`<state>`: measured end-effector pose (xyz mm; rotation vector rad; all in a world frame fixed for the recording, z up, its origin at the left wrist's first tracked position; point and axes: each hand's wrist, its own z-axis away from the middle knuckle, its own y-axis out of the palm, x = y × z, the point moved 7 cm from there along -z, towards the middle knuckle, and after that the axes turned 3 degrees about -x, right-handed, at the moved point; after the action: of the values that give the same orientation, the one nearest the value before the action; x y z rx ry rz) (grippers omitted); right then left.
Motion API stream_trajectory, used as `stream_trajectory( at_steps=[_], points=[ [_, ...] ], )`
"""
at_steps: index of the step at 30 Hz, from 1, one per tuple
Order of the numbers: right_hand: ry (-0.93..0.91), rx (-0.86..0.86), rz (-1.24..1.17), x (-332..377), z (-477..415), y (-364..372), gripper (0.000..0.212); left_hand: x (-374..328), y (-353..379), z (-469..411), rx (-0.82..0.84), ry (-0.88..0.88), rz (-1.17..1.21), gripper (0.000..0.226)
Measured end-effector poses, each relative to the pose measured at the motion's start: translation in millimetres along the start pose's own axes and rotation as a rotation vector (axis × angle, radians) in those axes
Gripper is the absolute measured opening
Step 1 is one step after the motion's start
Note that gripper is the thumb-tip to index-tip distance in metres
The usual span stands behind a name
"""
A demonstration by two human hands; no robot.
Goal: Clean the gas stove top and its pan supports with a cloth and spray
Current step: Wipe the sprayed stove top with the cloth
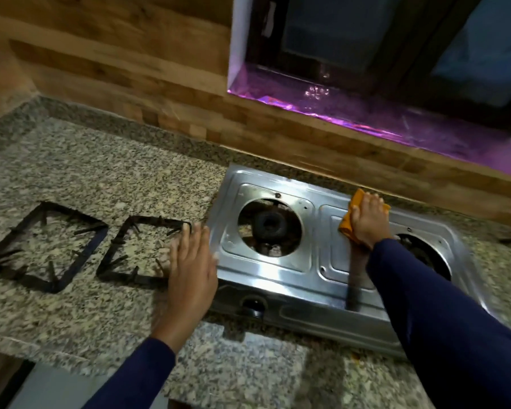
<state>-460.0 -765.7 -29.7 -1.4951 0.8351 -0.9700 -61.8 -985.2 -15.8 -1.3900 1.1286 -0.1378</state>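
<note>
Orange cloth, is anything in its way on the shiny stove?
Nothing visible. The right hand presses the orange cloth flat on the stove top; both pan supports lie aside on the granite counter.

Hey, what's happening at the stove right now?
A person is wiping a steel two-burner gas stove. The right hand presses an orange cloth onto the stove top between the two burner openings, near the back edge. The left hand lies flat and open at the stove's left edge, holding nothing. Both black pan supports are off the stove, lying side by side on the granite counter to its left. No spray bottle is in view.
</note>
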Motion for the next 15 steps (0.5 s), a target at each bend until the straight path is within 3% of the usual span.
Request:
stream_trajectory(
  at_steps=[3, 5, 11, 15],
  points=[
    [0.041, 0.026, 0.033, -42, 11, 2, 0.065, -58, 34, 6, 0.041, 0.142, -0.068, 0.057],
    [-0.008, 0.014, 0.028, -24, 22, 1, 0.070, -87, 60, 12, 0.089, 0.180, -0.074, 0.062],
    [-0.573, 0.100, -0.209, 85, 120, 1, 0.071, -148, 95, 13, 0.067, 0.214, 0.073, 0.064],
    [-0.822, 0.140, -0.331, 91, 188, 3, 0.061, -173, 100, 0, -0.009, 0.127, 0.333, 0.067]
  ],
)
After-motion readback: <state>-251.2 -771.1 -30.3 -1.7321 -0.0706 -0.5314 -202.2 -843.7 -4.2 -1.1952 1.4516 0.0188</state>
